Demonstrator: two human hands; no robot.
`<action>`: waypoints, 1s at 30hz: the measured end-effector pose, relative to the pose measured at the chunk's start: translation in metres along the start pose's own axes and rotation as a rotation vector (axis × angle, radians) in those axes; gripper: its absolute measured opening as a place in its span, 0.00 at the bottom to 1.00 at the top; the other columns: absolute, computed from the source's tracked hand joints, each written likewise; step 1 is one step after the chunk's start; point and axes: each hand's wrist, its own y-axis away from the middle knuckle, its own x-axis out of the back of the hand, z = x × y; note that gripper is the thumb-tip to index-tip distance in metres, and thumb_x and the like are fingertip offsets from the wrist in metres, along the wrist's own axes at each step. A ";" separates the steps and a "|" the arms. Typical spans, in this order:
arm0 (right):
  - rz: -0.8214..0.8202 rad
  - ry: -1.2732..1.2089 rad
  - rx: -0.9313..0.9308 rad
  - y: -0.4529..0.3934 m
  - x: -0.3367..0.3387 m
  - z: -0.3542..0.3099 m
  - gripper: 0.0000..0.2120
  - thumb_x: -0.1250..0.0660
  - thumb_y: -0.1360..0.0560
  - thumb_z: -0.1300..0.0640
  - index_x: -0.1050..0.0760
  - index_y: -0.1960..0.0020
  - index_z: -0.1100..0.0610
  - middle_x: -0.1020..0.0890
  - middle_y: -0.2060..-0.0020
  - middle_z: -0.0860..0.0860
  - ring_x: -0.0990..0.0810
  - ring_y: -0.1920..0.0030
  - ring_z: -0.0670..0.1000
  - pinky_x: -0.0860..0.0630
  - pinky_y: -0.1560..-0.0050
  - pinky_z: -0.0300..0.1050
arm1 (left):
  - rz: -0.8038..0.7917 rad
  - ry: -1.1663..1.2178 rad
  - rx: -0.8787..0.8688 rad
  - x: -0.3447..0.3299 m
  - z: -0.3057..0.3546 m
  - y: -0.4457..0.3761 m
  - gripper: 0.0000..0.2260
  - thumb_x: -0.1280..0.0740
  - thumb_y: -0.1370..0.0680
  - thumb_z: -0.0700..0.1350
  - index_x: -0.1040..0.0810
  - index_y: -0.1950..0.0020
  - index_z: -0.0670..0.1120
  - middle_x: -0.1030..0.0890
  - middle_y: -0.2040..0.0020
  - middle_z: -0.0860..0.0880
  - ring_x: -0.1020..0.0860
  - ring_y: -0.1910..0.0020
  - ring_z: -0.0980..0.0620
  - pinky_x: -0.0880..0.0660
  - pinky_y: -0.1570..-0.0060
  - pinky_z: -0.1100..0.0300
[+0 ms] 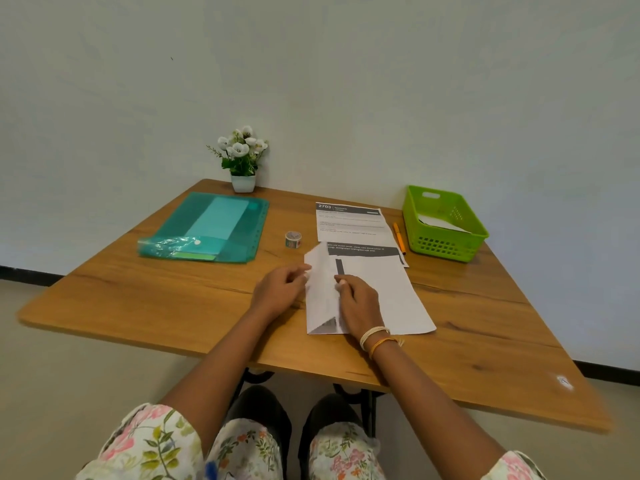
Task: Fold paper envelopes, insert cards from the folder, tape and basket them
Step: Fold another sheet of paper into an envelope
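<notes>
A white printed sheet [388, 292] lies in the middle of the wooden table [173, 299], its left side folded over into a flap with angled corners. My left hand [280, 289] pinches the flap's left edge. Fingertips of my right hand [360, 303] press down on the fold near a black printed bar. A teal plastic folder [211, 230] with pale cards inside lies at the back left. A small roll of tape [293, 239] stands between the folder and the papers. The green basket [446, 244] at the back right holds a white folded paper [440, 223].
A second printed sheet [349, 221] lies behind the folded one. An orange pen [399, 237] rests between it and the basket. A potted plant with white flowers [242, 161] stands at the table's back edge against the wall. My knees show under the near edge.
</notes>
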 end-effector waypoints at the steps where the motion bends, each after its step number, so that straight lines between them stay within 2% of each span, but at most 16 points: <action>1: 0.044 -0.035 -0.022 0.000 0.001 -0.001 0.14 0.43 0.19 0.58 0.22 0.41 0.59 0.19 0.44 0.54 0.23 0.48 0.46 0.28 0.49 0.33 | -0.001 -0.078 -0.032 -0.002 0.001 0.001 0.13 0.37 0.22 0.54 0.23 0.38 0.58 0.21 0.40 0.56 0.23 0.47 0.55 0.23 0.45 0.47; 3: 0.087 -0.071 -0.051 0.000 0.004 -0.002 0.13 0.43 0.19 0.58 0.21 0.42 0.59 0.18 0.45 0.54 0.22 0.47 0.47 0.30 0.52 0.29 | -0.003 -0.260 -0.105 -0.005 0.001 0.002 0.13 0.36 0.22 0.54 0.23 0.38 0.57 0.23 0.37 0.56 0.26 0.40 0.55 0.29 0.37 0.47; 6: 0.040 -0.062 -0.068 0.002 0.006 -0.001 0.13 0.39 0.20 0.59 0.22 0.39 0.59 0.19 0.42 0.53 0.22 0.42 0.51 0.29 0.45 0.33 | 0.000 -0.474 -0.097 -0.012 0.006 0.007 0.16 0.36 0.23 0.56 0.25 0.36 0.57 0.28 0.33 0.54 0.32 0.34 0.53 0.36 0.34 0.48; 9: -0.046 0.013 -0.044 0.002 0.004 0.001 0.16 0.35 0.24 0.63 0.24 0.36 0.58 0.21 0.40 0.53 0.23 0.40 0.50 0.32 0.42 0.34 | 0.061 -0.487 -0.048 -0.023 0.016 0.016 0.18 0.37 0.21 0.52 0.28 0.31 0.54 0.29 0.31 0.50 0.34 0.32 0.50 0.36 0.34 0.51; 13: -0.046 0.030 -0.050 0.001 0.001 0.002 0.18 0.33 0.26 0.64 0.25 0.36 0.57 0.20 0.40 0.53 0.22 0.40 0.50 0.31 0.41 0.35 | 0.026 -0.103 0.095 -0.034 0.042 0.024 0.23 0.39 0.23 0.36 0.31 0.29 0.51 0.29 0.29 0.47 0.32 0.32 0.46 0.31 0.36 0.52; 17: -0.020 -0.013 -0.062 0.000 0.002 0.002 0.17 0.32 0.26 0.64 0.24 0.37 0.58 0.19 0.42 0.53 0.21 0.42 0.50 0.29 0.40 0.38 | 0.113 0.291 0.321 -0.021 0.065 0.018 0.23 0.42 0.22 0.33 0.31 0.29 0.50 0.29 0.31 0.46 0.27 0.43 0.49 0.26 0.51 0.58; 19: -0.013 -0.053 -0.082 0.000 0.003 0.002 0.17 0.33 0.26 0.64 0.24 0.37 0.58 0.19 0.42 0.52 0.21 0.43 0.50 0.28 0.41 0.38 | 0.156 0.457 0.466 -0.013 0.069 0.013 0.21 0.43 0.21 0.33 0.29 0.31 0.50 0.25 0.37 0.46 0.24 0.45 0.47 0.24 0.54 0.57; 21: -0.014 -0.074 -0.094 0.000 0.003 0.001 0.18 0.33 0.26 0.65 0.24 0.37 0.57 0.19 0.42 0.52 0.21 0.43 0.48 0.28 0.41 0.38 | 0.153 0.613 0.617 -0.005 0.070 0.008 0.18 0.44 0.20 0.34 0.28 0.33 0.48 0.23 0.50 0.47 0.21 0.53 0.48 0.21 0.56 0.56; 23: -0.015 -0.087 -0.097 0.000 0.004 0.001 0.18 0.32 0.26 0.65 0.23 0.37 0.57 0.19 0.43 0.52 0.22 0.45 0.46 0.29 0.42 0.37 | 0.141 0.667 0.717 0.003 0.071 0.006 0.15 0.43 0.19 0.36 0.27 0.35 0.45 0.23 0.57 0.45 0.20 0.59 0.50 0.21 0.60 0.57; 25: -0.012 -0.099 -0.100 0.000 0.005 0.001 0.17 0.32 0.26 0.65 0.23 0.38 0.57 0.19 0.43 0.52 0.23 0.47 0.44 0.29 0.43 0.36 | 0.131 0.613 0.752 0.008 0.068 0.004 0.12 0.42 0.20 0.36 0.26 0.37 0.42 0.21 0.58 0.42 0.20 0.60 0.50 0.21 0.60 0.58; 28: -0.005 -0.101 -0.101 0.001 0.005 0.000 0.16 0.32 0.26 0.65 0.22 0.39 0.57 0.18 0.44 0.51 0.23 0.48 0.44 0.29 0.43 0.36 | 0.118 0.568 0.757 0.011 0.065 0.000 0.09 0.43 0.18 0.38 0.25 0.44 0.40 0.19 0.49 0.40 0.21 0.57 0.49 0.22 0.57 0.58; 30: -0.008 -0.097 -0.101 0.000 0.005 0.001 0.15 0.32 0.26 0.65 0.22 0.40 0.57 0.18 0.45 0.51 0.23 0.48 0.44 0.28 0.42 0.37 | 0.106 0.599 0.770 0.012 0.062 -0.004 0.12 0.46 0.17 0.40 0.25 0.40 0.39 0.21 0.41 0.39 0.20 0.49 0.46 0.22 0.48 0.55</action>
